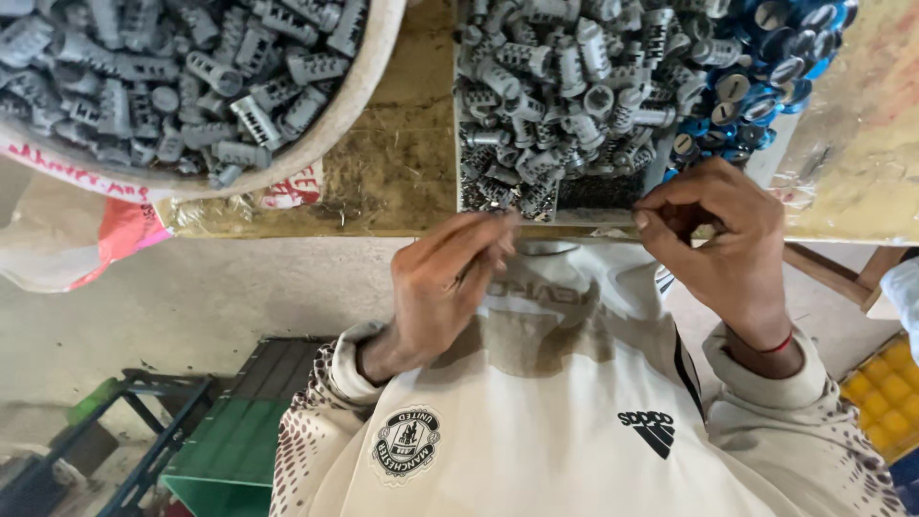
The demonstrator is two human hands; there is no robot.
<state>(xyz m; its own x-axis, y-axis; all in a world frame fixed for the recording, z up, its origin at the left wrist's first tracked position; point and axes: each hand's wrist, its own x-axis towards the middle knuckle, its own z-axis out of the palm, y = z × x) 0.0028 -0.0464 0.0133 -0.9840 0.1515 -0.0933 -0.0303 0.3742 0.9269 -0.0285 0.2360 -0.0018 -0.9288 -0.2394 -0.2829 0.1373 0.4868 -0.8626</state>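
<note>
Nearest: cream sweatshirt with dark chest emblems. Left hand fingers pressed together, pinching something small and blurred at the bench edge — can't tell what. Right hand curled, fingertips pinched together, held item hidden; red thread on the wrist. Just beyond both hands, flat tray heaped with grey ribbed plastic plugs; blue round caps piled at its right. Far left — big round basin full of the same grey plugs, white sack with red markings under it. Worn wooden bench between. Green crate on the floor, yellow tray at right.
</note>
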